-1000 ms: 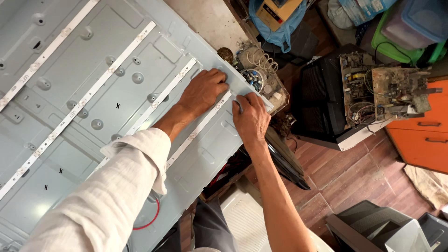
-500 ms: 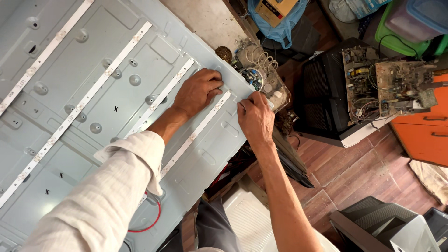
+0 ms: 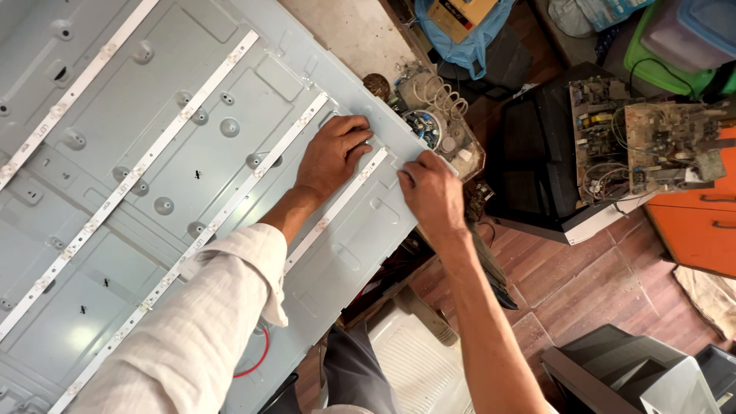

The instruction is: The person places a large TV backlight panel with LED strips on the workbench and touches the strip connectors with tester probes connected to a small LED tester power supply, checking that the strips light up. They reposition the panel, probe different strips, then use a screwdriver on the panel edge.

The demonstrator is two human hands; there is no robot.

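— Left hand (image 3: 331, 157): how is it placed?
— It is laid palm-down, fingers loosely curled, on the grey metal back panel (image 3: 153, 138), pressing the short white LED strip (image 3: 337, 207); nothing is gripped.
— And the right hand (image 3: 431, 192)?
— It is set at the strip's upper end by the panel's edge, fingers bent; whether anything is pinched cannot be told. A circuit board (image 3: 659, 149) is seen well apart.

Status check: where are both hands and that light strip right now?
Left hand flat on the metal back panel, beside the strip end. Right hand at panel edge, fingers on the white LED strip. Nothing lies across the strip.
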